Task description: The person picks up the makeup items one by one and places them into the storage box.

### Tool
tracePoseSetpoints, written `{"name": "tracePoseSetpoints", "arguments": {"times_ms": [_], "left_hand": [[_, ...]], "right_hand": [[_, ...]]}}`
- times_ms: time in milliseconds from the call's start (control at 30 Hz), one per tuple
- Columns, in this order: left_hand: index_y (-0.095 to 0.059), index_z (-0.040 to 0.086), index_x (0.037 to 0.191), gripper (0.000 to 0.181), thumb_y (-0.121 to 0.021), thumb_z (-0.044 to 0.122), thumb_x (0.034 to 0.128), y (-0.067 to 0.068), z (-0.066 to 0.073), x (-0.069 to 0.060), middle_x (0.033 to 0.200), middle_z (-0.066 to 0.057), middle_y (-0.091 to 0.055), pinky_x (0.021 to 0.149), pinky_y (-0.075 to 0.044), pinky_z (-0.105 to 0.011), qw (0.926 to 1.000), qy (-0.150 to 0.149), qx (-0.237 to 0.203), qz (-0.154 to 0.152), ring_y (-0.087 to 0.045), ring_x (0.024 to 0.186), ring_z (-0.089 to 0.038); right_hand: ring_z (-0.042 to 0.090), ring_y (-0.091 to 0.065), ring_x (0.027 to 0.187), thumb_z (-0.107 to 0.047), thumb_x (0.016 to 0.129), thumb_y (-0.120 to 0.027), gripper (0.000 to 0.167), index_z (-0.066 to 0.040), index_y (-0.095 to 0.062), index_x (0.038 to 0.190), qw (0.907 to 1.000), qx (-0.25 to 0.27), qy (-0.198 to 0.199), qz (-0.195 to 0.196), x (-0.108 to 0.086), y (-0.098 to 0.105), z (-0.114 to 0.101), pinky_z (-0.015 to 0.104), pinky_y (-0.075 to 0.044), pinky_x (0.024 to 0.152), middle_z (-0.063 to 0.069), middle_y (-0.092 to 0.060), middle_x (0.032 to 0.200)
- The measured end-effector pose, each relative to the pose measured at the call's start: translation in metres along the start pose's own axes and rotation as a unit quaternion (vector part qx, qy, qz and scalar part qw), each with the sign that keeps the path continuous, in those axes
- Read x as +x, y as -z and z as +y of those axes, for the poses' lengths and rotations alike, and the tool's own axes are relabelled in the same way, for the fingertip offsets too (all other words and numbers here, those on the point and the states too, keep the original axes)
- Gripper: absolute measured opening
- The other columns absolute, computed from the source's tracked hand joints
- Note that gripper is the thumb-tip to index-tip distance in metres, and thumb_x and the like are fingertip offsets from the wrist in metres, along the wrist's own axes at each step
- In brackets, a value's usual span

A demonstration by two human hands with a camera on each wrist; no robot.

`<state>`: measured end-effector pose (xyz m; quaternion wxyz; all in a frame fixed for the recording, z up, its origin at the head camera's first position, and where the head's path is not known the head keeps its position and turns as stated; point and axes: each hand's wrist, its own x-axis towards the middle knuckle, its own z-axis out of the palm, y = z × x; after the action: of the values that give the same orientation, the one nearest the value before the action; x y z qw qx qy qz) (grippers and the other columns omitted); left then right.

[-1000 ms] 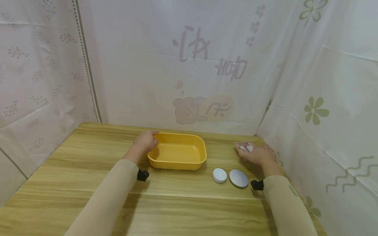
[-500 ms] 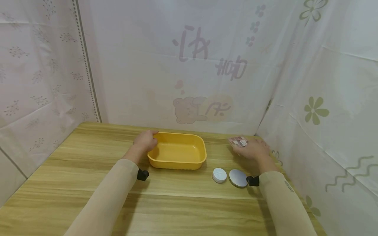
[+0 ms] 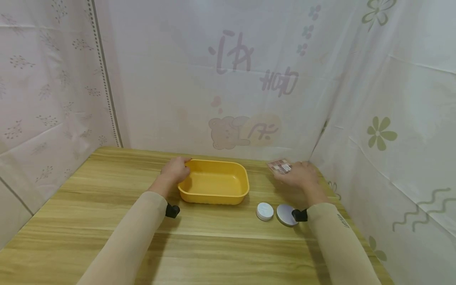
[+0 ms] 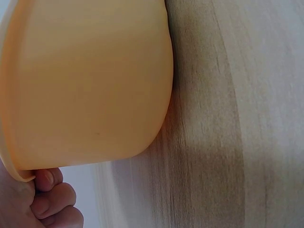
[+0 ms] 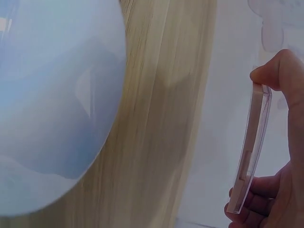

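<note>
My left hand (image 3: 175, 171) grips the left rim of a yellow plastic tub (image 3: 213, 198) on the table. In the left wrist view its curled fingers (image 4: 56, 198) are under the rim of the tub's wall (image 4: 95, 95). Held above the table at the back right, an eyeshadow palette (image 3: 280, 166) is in my right hand (image 3: 299, 174). The right wrist view has the palette (image 5: 251, 142) edge-on, pinched between thumb and fingers. A round white container (image 3: 265, 211) and a silvery round disc (image 3: 286, 215) lie below that hand; the wrist camera partly covers the disc.
The wooden table (image 3: 213, 257) reaches back to a hanging patterned cloth (image 3: 160, 99), with another cloth (image 3: 409, 158) along the right side. Close to the right wrist camera, the shiny disc (image 5: 52, 114) fills much of its view.
My right hand has carried the palette left and farther back, toward the tub. The left hand, tub, white container and disc have stayed in place.
</note>
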<state>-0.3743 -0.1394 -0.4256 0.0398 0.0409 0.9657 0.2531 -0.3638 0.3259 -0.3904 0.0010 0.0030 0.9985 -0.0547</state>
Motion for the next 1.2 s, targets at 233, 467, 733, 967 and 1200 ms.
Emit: {"name": "tracePoseSetpoints", "arguments": {"times_ms": [233,467,733,967,1200], "left_hand": [[-0.051,0.02,0.166,0.06,-0.048,0.018,0.1062,-0.002,-0.001,0.001,0.165,-0.021,-0.054,0.061,-0.04,-0.035,1.0,0.0,0.002,0.006,-0.059,0.09,-0.032],[-0.052,0.02,0.166,0.061,-0.049,0.018,0.1053,-0.001,-0.001,0.0,0.166,-0.02,-0.054,0.063,-0.042,-0.036,1.0,0.0,0.003,0.006,-0.062,0.104,-0.036],[-0.052,0.02,0.166,0.061,-0.048,0.019,0.105,-0.003,-0.001,0.0,0.165,-0.02,-0.055,0.068,-0.045,-0.039,0.9998,-0.007,0.008,0.015,-0.061,0.112,-0.037],[-0.053,0.02,0.165,0.061,-0.049,0.018,0.1048,-0.003,-0.003,0.003,0.165,-0.02,-0.055,0.064,-0.042,-0.037,0.9998,-0.008,0.013,0.014,-0.061,0.106,-0.036],[-0.052,0.02,0.166,0.061,-0.049,0.018,0.1051,-0.005,-0.003,0.002,0.165,-0.019,-0.055,0.068,-0.043,-0.039,0.9997,-0.007,0.014,0.018,-0.061,0.109,-0.036]], "right_hand": [[0.042,-0.053,0.117,-0.074,0.085,-0.06,0.098,0.012,-0.06,0.131,0.9996,-0.018,0.006,0.019,0.005,-0.002,-0.017,0.063,-0.044,0.104,0.028,-0.061,0.124],[0.045,-0.052,0.123,-0.076,0.084,-0.063,0.101,0.012,-0.059,0.133,0.9992,-0.016,0.021,0.03,0.007,-0.001,-0.032,0.066,-0.042,0.112,0.029,-0.06,0.126],[0.045,-0.052,0.119,-0.073,0.083,-0.065,0.097,0.01,-0.057,0.132,0.9987,0.003,0.024,0.046,0.004,0.004,-0.05,0.064,-0.045,0.107,0.027,-0.057,0.124],[0.043,-0.05,0.121,-0.069,0.082,-0.064,0.092,0.008,-0.058,0.132,0.9975,0.011,0.041,0.056,0.003,0.011,-0.066,0.062,-0.044,0.111,0.025,-0.057,0.125],[0.041,-0.05,0.118,-0.068,0.081,-0.064,0.091,0.007,-0.057,0.132,0.9964,0.018,0.057,0.06,0.001,0.015,-0.083,0.059,-0.045,0.108,0.022,-0.056,0.122]]}}
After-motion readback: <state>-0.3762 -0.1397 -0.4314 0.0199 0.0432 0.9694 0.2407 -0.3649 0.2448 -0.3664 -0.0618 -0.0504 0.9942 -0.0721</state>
